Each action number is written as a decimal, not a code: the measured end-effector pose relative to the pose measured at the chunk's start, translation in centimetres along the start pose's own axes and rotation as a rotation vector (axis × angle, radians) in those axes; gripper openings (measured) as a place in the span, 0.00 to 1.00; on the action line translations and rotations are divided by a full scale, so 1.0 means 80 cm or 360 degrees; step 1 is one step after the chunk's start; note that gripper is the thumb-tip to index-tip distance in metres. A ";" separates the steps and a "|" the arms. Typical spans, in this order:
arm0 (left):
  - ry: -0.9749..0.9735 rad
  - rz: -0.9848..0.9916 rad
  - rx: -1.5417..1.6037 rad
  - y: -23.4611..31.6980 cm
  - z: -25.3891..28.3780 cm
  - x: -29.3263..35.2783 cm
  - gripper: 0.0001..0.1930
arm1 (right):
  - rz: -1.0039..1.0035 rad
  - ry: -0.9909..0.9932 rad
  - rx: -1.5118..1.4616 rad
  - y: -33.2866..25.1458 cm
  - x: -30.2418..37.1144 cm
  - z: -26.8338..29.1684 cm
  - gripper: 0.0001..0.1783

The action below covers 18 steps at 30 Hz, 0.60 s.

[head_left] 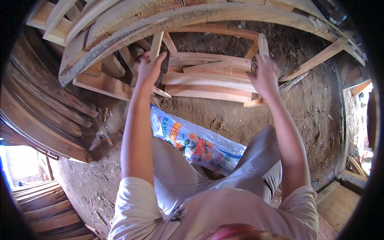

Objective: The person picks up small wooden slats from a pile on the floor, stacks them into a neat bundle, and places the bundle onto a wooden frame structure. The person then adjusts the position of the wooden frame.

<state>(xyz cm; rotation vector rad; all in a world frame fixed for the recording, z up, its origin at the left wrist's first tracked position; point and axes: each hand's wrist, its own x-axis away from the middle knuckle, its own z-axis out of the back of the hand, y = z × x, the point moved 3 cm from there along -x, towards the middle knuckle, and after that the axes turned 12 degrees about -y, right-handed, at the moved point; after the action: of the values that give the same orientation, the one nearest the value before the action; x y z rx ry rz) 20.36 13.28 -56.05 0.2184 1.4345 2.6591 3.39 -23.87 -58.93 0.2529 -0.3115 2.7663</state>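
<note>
In front of me on the dirt ground is a small slatted wooden frame [208, 95], with upright pieces at both sides and several loose-looking slats across it. My left hand [149, 72] is at its left upright [156, 45], thumb and fingers apart on either side of the wood; the fingers are blurred. At the right upright [263, 45] is my right hand [265, 76], fingers stretched up and thumb out toward the slats, also blurred. Whether either palm presses on the wood cannot be told. A printed plastic sack [196, 140] lies between my legs and the frame.
A large curved wooden structure [180, 18] arches across the far side. Stacked curved timbers [48, 96] stand at the left, with more planks [52, 208] at the lower left. A slanting wooden brace [314, 60] is at the right. Wood scraps [108, 138] lie on the ground.
</note>
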 end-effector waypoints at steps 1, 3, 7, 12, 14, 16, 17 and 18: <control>0.0122 -0.0030 -0.0032 -0.030 0.024 -0.009 0.42 | -0.0142 0.0115 -0.0113 0.024 0.002 0.004 0.50; 0.0319 -0.0112 -0.0116 -0.068 0.051 -0.010 0.42 | -0.0445 0.0303 -0.0324 0.085 0.001 -0.025 0.50; 0.0209 -0.0230 -0.0227 -0.119 0.049 -0.025 0.39 | -0.0361 -0.0047 -0.1304 0.146 -0.038 -0.097 0.46; 0.0043 -0.0062 -0.0364 -0.115 0.020 -0.040 0.33 | -0.0260 -0.0118 -0.2123 0.101 -0.022 -0.103 0.33; -0.0063 0.0131 -0.0397 -0.112 0.015 -0.041 0.29 | -0.0216 0.0052 -0.1799 0.087 -0.012 -0.087 0.30; -0.0102 0.0268 -0.0476 -0.120 0.014 -0.048 0.27 | -0.0101 0.0138 -0.1666 0.070 -0.003 -0.080 0.27; -0.0185 0.0379 -0.0288 -0.122 0.011 -0.047 0.26 | -0.0112 0.0152 -0.1583 0.070 -0.002 -0.079 0.27; -0.0204 0.0354 -0.0132 -0.123 0.011 -0.044 0.26 | -0.0119 0.0163 -0.1501 0.072 -0.004 -0.081 0.27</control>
<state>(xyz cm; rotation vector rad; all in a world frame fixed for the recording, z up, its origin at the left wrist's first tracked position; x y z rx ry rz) 24.27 18.75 -64.06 0.5602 1.3286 2.8098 0.76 -27.65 -66.30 -0.1179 -1.4504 2.2372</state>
